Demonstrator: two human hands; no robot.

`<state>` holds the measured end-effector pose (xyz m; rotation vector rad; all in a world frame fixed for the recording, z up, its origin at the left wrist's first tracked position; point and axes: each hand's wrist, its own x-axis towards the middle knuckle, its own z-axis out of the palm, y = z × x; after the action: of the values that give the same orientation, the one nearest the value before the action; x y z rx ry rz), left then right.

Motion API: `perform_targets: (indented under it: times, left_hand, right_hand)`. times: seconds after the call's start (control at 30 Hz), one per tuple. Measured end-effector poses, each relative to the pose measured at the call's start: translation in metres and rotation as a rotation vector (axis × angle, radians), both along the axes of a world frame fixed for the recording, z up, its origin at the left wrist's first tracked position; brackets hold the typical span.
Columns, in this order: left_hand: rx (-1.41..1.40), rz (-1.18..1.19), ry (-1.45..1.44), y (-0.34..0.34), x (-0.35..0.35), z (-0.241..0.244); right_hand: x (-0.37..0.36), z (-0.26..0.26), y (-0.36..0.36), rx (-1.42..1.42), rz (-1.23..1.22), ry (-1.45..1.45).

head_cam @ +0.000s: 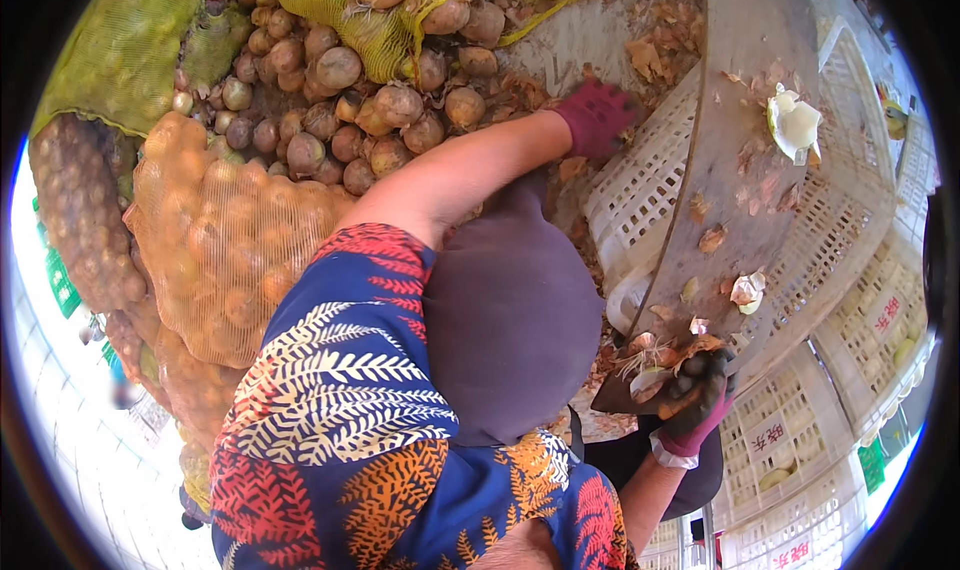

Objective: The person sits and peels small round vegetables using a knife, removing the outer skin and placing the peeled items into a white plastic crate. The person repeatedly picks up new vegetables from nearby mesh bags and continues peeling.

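Observation:
My left hand (600, 118), in a maroon glove, reaches out over loose onion skins beside a white plastic crate. Its fingers are blurred but spread, with no object visible in them; the palm side is hidden. A heap of brown onions (397, 104) lies next to that forearm. At the lower right, my right hand (697, 393), in a blackened maroon glove, grips a knife whose dark, wide blade (619, 394) shows below it. Onion peel with roots (649, 356) lies against this hand and the blade. A dark cap (514, 330) blocks the space between the arms.
A worn board (739, 172) with peel scraps and peeled onion pieces (795, 123) runs over a white slotted crate (652, 172). More crates (780, 442) with printed writing stand at right. An orange mesh sack of onions (232, 240) leans at left; yellow mesh sacks (120, 44) lie behind.

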<state>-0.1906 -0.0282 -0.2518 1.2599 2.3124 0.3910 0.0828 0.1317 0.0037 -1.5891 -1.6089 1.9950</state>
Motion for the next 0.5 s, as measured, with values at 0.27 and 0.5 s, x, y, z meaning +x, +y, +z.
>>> perform_targets:
  times: [0.27,0.5]
  left_hand:
    - [-0.261,-0.356,0.199,0.029,0.026,-0.007]
    - [-0.339,-0.187,-0.004,-0.051,0.028,0.048]
  right_hand:
    - [0.004,-0.003,0.001,-0.004,0.009,0.02]
    - [0.005,0.0,0.002,0.002,0.079,0.055]
